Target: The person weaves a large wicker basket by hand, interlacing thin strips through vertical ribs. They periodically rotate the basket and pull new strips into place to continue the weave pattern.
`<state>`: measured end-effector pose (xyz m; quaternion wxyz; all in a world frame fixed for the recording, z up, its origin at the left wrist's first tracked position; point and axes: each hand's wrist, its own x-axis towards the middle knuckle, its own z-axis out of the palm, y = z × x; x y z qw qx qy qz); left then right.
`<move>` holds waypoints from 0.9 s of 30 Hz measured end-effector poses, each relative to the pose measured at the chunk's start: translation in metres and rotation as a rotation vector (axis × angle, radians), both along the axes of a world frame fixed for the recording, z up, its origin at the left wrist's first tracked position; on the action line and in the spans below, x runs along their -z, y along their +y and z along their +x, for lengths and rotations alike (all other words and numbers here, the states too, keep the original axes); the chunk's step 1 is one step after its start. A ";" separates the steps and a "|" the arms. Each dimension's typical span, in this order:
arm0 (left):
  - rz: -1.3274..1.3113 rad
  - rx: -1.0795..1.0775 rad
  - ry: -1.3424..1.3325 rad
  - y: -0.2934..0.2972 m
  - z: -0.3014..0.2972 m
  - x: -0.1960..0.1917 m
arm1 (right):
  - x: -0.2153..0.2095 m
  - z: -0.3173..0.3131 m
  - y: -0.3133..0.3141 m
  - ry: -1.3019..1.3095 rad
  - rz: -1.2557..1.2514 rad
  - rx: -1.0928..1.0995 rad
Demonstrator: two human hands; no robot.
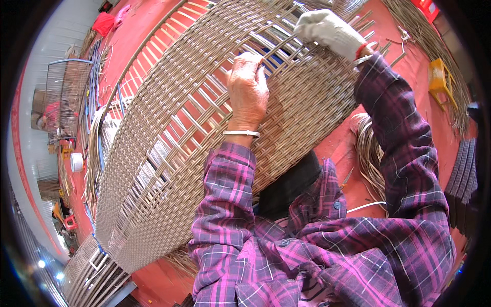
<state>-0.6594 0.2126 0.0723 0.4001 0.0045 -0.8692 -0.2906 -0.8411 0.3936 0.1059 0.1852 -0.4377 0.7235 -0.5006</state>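
Note:
A large curved panel of woven brown wicker (302, 97) lies across my lap and reaches to the far left. Long openings run along its middle, crossed by bare rattan strands (194, 105). My bare left hand (248, 87) is closed at the edge of one opening, its curled fingers on a strand at the weave. Farther right, my right hand (330, 33), in a white glove, is closed on a strand near the panel's right end. Its palm side and fingertips are partly hidden. Loose strand ends stick out beyond that hand.
A yellow stool (441, 84) stands at the right on the red floor (332, 138). Bundles of brown strands (365, 153) lie beside my right arm and along the far right. At the left are a white roll (76, 162) and a wire frame (69, 97).

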 end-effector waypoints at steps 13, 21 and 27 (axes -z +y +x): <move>0.423 0.213 -0.104 0.027 -0.042 -0.026 | -0.070 0.027 0.000 -0.205 -0.335 0.166; 0.105 -0.149 -0.292 0.000 -0.006 -0.017 | 0.008 0.042 -0.046 0.574 0.575 0.244; -0.169 -0.203 -0.372 0.013 -0.028 -0.013 | -0.006 0.036 -0.050 0.477 0.630 0.106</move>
